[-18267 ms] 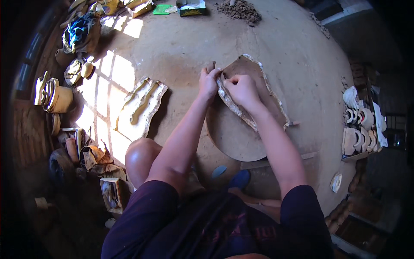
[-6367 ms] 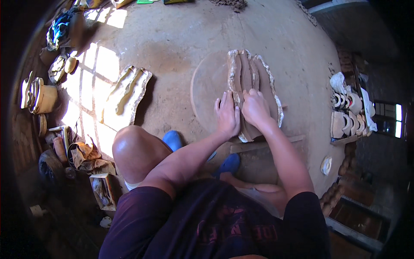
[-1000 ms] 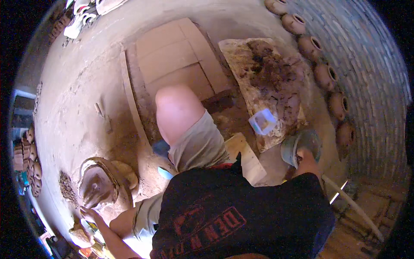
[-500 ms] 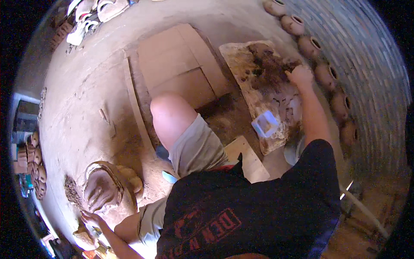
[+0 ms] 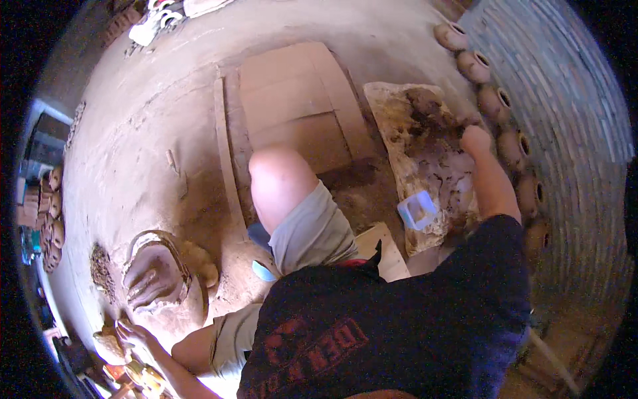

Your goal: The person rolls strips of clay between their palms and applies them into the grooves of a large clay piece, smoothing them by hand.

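My right hand reaches out to the far right, over the edge of a stained pale sheet. Its fingers are curled in beside dark, wet-looking clay spread over that sheet; what they hold, if anything, is hidden. At the lower left, my left hand has its fingers stretched out, close to the near side of a rounded clay vessel. Brown clay with finger-like ridges lies within the vessel's mouth.
A clear square plastic tub stands on the sheet. Flattened cardboard lies ahead, with a wooden strip along its left. Round clay pots line the brick wall at right. A wooden board is near my knee.
The view has shifted, so most things appear farther right and lower. Against the sheet, my right hand has drawn slightly left and nearer, its fingers more curled. My left hand stays by the vessel.
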The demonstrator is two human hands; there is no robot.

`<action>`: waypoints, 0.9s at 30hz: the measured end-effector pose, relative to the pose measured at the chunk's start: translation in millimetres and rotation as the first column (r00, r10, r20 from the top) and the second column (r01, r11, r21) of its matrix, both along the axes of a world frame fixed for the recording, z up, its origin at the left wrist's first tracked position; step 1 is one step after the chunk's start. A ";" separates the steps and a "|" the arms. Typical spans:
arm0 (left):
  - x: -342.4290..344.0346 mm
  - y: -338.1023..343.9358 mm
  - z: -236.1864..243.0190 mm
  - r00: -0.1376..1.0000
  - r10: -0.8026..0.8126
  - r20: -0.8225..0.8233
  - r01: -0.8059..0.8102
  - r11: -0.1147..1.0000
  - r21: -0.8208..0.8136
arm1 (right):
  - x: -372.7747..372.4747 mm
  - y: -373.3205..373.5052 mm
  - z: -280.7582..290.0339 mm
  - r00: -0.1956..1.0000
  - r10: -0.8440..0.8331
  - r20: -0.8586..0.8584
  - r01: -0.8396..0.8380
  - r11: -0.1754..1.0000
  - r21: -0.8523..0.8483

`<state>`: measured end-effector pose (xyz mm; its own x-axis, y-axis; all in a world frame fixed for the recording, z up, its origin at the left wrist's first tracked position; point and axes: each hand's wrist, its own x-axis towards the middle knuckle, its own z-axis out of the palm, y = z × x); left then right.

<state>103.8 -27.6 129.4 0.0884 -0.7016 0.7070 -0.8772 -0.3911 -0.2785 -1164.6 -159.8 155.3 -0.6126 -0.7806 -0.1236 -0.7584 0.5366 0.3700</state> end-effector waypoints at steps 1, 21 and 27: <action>3.8 15.8 8.2 1.000 0.018 0.016 -0.018 1.000 0.009 | 6.1 -14.8 -5.3 0.999 0.029 0.017 -0.029 1.000 0.007; 26.6 10.5 -28.5 0.989 0.016 -0.150 -0.022 0.999 -0.041 | -43.0 -7.6 -46.0 0.971 0.208 -0.116 -0.203 0.978 0.049; -21.5 -2.9 -11.0 0.601 -0.279 -0.749 -0.147 0.883 -0.447 | -41.3 13.0 -77.4 0.944 0.309 -0.111 -0.314 0.949 -0.027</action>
